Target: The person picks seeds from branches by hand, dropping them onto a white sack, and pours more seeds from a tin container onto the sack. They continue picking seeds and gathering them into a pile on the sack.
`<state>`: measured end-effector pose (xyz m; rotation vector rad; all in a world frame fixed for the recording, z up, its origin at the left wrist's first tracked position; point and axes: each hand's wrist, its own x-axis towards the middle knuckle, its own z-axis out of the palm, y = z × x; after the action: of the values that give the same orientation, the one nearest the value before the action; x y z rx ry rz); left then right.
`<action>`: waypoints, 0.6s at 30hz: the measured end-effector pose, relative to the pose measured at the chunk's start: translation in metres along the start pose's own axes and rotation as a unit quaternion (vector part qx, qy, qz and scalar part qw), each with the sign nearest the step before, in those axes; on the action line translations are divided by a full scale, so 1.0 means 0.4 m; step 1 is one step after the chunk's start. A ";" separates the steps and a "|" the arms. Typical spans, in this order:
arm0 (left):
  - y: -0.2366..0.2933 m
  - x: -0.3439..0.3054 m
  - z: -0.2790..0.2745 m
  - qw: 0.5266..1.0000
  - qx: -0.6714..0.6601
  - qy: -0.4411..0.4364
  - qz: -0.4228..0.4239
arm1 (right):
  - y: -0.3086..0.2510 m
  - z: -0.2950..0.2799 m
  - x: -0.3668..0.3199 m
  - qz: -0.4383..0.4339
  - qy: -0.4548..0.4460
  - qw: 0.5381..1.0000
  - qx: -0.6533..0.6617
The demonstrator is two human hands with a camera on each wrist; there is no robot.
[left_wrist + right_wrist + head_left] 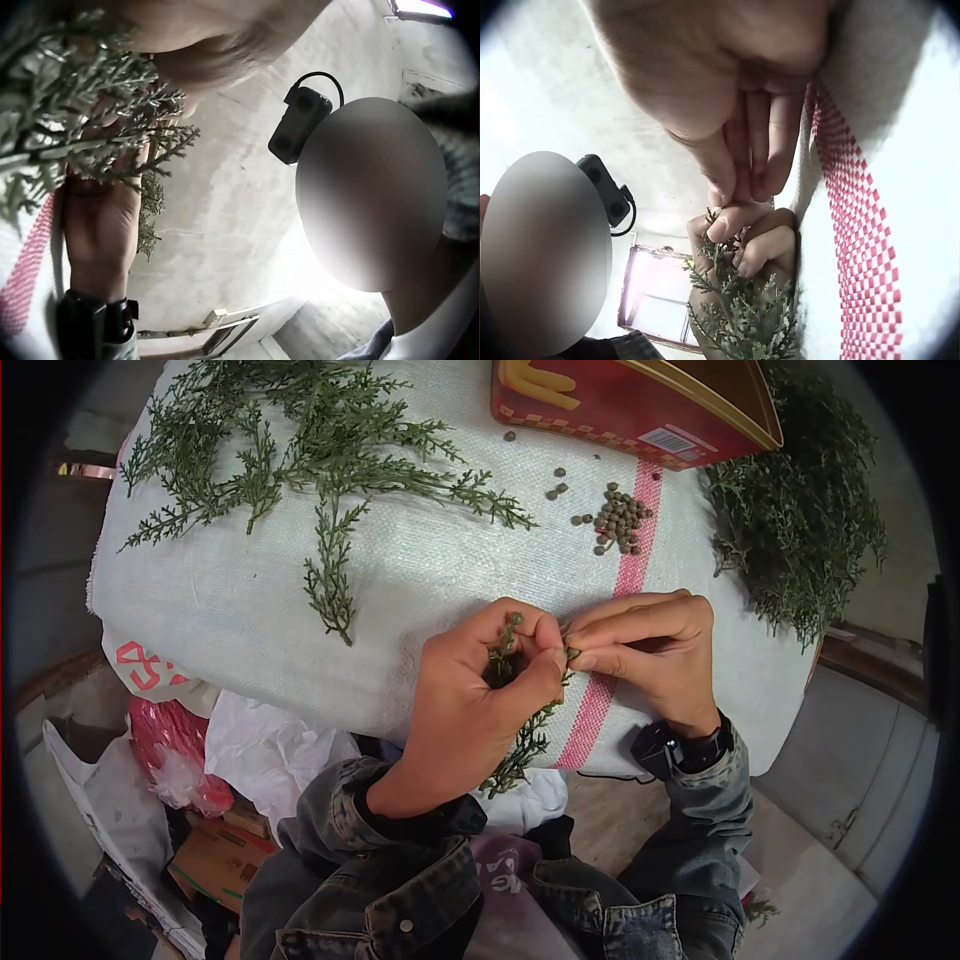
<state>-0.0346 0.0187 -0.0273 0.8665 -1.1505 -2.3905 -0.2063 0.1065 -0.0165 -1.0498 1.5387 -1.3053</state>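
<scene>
My left hand holds an evergreen sprig with scaly green leaves, its tip poking up between thumb and fingers. In the left wrist view the sprig's leaves spread out close to the camera. Thumb and fingertips of my right hand meet the left fingertips and pinch a small greenish-brown round cone at the sprig. In the right wrist view, leaves stick out below the left fingers. A heap of small brown round cones lies beyond the right hand, a few scattered beside it.
A white woven sack with a pink stripe forms the work surface. Cut evergreen branches lie at its far left. At the right is a denser pile of branches. An open red tin stands at the back.
</scene>
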 end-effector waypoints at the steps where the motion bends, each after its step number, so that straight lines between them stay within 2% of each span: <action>1: 0.001 0.000 0.001 1.000 -0.001 0.002 0.001 | 0.001 -0.001 0.001 -0.001 -0.002 1.000 0.002; 11: 0.013 0.002 0.006 0.999 0.024 0.018 -0.014 | 0.003 -0.004 0.001 -0.018 -0.014 1.000 -0.004; 14: 0.025 0.006 0.020 0.999 0.021 0.021 -0.032 | -0.009 -0.002 -0.002 0.034 0.025 0.998 0.044; 15: 0.031 0.010 0.020 0.999 0.020 0.025 -0.039 | -0.010 -0.003 0.001 0.029 0.028 0.998 0.046; 18: 0.032 0.010 0.006 0.999 0.022 0.004 -0.040 | -0.010 -0.013 -0.006 0.093 0.033 0.987 0.130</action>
<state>-0.0385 0.0103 -0.0175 0.9529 -1.1892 -2.4312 -0.2101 0.1099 -0.0118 -0.6893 1.4310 -1.3762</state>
